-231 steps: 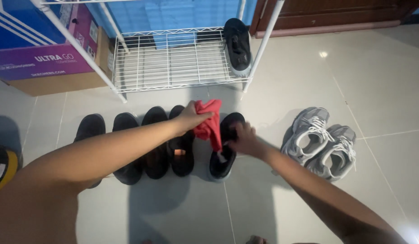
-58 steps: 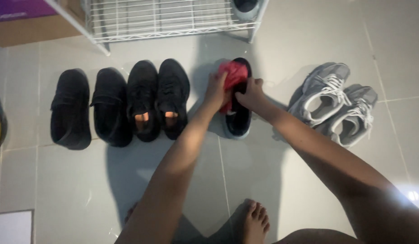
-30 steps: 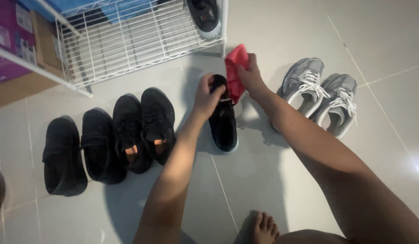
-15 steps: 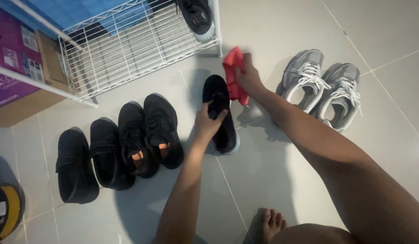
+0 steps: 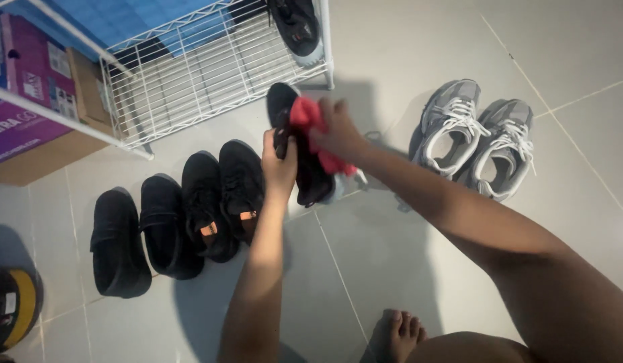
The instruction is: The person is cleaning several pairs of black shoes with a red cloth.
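Note:
My left hand (image 5: pixel 279 161) grips a black sneaker (image 5: pixel 305 175) by its side and holds it lifted and tilted above the floor tiles. My right hand (image 5: pixel 335 129) presses a red cloth (image 5: pixel 305 113) against the shoe's upper; the rest of the cloth hangs down past my wrist. Part of the shoe is hidden behind both hands.
Two pairs of black shoes (image 5: pixel 184 215) stand in a row on the left. A grey sneaker pair (image 5: pixel 473 138) sits on the right. A white wire rack (image 5: pixel 190 74) holds one black shoe (image 5: pixel 295 27). Shoe boxes (image 5: pixel 29 87) stand at far left. My bare foot (image 5: pixel 392 336) is below.
My left hand has lifted the black sneaker off the floor. My right hand brought the red cloth from beside the shoe onto its upper.

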